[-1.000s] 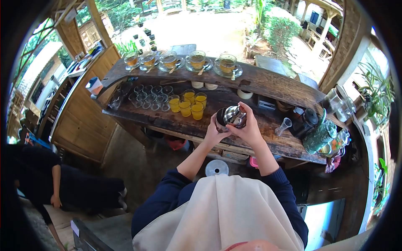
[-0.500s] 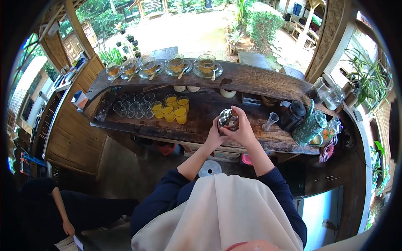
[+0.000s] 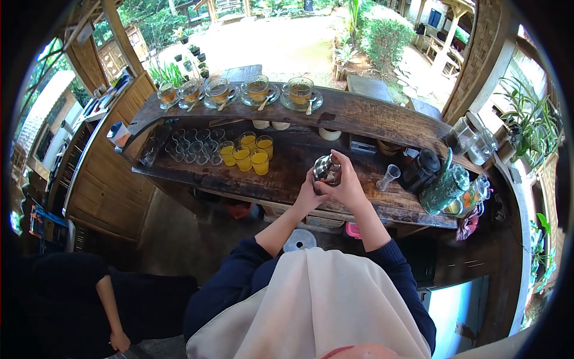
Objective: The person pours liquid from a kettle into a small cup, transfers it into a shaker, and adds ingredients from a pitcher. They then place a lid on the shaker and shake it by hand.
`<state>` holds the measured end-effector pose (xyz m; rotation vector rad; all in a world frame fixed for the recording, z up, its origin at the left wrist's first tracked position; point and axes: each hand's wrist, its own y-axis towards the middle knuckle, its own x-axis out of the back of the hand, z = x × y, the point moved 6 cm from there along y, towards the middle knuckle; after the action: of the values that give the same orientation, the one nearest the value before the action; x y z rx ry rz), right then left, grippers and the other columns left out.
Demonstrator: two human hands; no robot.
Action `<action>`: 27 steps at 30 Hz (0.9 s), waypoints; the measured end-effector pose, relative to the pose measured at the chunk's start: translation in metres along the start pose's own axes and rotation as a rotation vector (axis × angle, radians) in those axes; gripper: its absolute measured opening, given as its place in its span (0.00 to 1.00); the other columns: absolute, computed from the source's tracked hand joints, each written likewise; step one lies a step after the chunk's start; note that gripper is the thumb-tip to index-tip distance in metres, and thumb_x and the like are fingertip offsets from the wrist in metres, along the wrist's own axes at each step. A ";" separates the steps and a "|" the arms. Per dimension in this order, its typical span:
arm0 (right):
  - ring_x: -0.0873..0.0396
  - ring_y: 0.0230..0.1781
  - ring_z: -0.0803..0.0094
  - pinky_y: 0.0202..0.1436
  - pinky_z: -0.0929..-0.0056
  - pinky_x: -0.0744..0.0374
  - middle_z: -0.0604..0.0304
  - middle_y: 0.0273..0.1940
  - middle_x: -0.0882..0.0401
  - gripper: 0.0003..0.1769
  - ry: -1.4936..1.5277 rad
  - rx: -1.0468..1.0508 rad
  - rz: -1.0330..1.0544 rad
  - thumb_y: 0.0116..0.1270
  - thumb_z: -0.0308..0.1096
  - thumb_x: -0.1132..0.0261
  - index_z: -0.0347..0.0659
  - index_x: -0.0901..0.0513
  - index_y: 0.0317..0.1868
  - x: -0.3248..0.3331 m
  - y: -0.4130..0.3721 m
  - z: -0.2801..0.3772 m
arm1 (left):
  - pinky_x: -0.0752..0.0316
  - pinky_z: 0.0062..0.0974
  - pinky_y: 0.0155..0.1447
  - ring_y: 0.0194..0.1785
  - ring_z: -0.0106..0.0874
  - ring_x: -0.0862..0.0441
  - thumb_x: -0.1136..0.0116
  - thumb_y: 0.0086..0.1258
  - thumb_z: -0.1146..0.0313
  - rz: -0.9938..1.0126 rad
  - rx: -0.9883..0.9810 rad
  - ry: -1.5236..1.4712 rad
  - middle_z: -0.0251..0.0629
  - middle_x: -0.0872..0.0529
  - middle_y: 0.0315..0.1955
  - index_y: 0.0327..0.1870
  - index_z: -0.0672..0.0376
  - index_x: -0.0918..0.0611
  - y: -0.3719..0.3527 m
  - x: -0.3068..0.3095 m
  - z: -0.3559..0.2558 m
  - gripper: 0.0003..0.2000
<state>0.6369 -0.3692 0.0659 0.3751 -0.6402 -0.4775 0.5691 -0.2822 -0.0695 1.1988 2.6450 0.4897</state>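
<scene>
Both my hands are wrapped round a shiny metal shaker (image 3: 323, 167) held above the front edge of the wooden counter. My left hand (image 3: 307, 194) grips its left and lower side. Around the right side, my right hand (image 3: 347, 186) is closed, with fingers reaching over toward the top. Much of the shaker is hidden by my fingers. To its left on the counter stand several glasses of orange drink (image 3: 259, 161). A small clear hourglass-shaped glass (image 3: 388, 177) stands to the right of my right hand.
Several glass cups of tea on saucers (image 3: 300, 93) line the raised shelf. Upturned glasses (image 3: 194, 149) sit at the left. A black-lidded press (image 3: 420, 169) and a green speckled pitcher (image 3: 445, 190) stand at right. Another person's hand (image 3: 119, 341) shows at lower left.
My hands keep their hold on the shaker, almost unmoved. The view has shifted slightly, so the counter appears a little further right and lower. The other person's hand has moved right and down.
</scene>
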 end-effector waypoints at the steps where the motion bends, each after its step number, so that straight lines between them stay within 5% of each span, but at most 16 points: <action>1: 0.29 0.61 0.57 0.56 0.66 0.23 0.49 0.60 0.33 0.46 0.002 0.001 0.001 0.46 0.27 0.24 0.39 0.38 0.66 0.001 0.000 -0.001 | 0.26 0.30 0.57 0.55 0.30 0.23 0.25 0.48 0.69 -0.017 -0.021 -0.017 0.43 0.25 0.55 0.67 0.61 0.43 -0.001 0.000 0.000 0.46; 7: 0.29 0.61 0.60 0.48 0.67 0.20 0.49 0.60 0.33 0.44 0.114 0.002 0.056 0.50 0.31 0.24 0.39 0.38 0.66 -0.001 0.002 -0.005 | 0.29 0.30 0.60 0.57 0.30 0.24 0.22 0.45 0.63 -0.026 0.078 0.044 0.45 0.25 0.56 0.67 0.62 0.41 -0.004 0.001 0.007 0.47; 10: 0.24 0.55 0.63 0.49 0.69 0.21 0.50 0.56 0.26 0.41 0.026 0.051 0.020 0.53 0.34 0.25 0.38 0.36 0.65 -0.002 0.009 -0.016 | 0.30 0.30 0.61 0.58 0.31 0.25 0.22 0.46 0.62 -0.079 -0.022 0.081 0.45 0.25 0.56 0.67 0.62 0.41 -0.003 -0.001 -0.002 0.47; 13: 0.19 0.48 0.67 0.50 0.71 0.22 0.52 0.51 0.20 0.37 0.244 -0.053 -0.077 0.55 0.35 0.26 0.38 0.34 0.62 0.000 0.017 -0.027 | 0.30 0.31 0.62 0.58 0.31 0.25 0.22 0.47 0.61 -0.083 -0.030 0.072 0.44 0.25 0.56 0.67 0.61 0.41 -0.003 -0.002 -0.005 0.47; 22: 0.18 0.39 0.74 0.44 0.73 0.22 0.57 0.37 0.17 0.17 0.203 -0.072 -0.045 0.57 0.33 0.28 0.37 0.23 0.43 -0.007 0.024 -0.027 | 0.31 0.29 0.61 0.57 0.30 0.25 0.22 0.45 0.62 -0.107 0.006 0.082 0.44 0.23 0.54 0.67 0.61 0.40 -0.005 -0.001 -0.006 0.48; 27: 0.19 0.35 0.75 0.41 0.74 0.22 0.58 0.33 0.18 0.15 0.213 -0.088 -0.053 0.58 0.33 0.29 0.37 0.23 0.42 -0.008 0.026 -0.028 | 0.30 0.29 0.60 0.56 0.32 0.23 0.22 0.45 0.62 -0.114 0.025 0.123 0.44 0.22 0.52 0.67 0.62 0.40 -0.006 0.001 -0.003 0.47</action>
<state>0.6572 -0.3383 0.0532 0.3550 -0.4027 -0.5069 0.5635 -0.2861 -0.0693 1.0494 2.8121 0.5274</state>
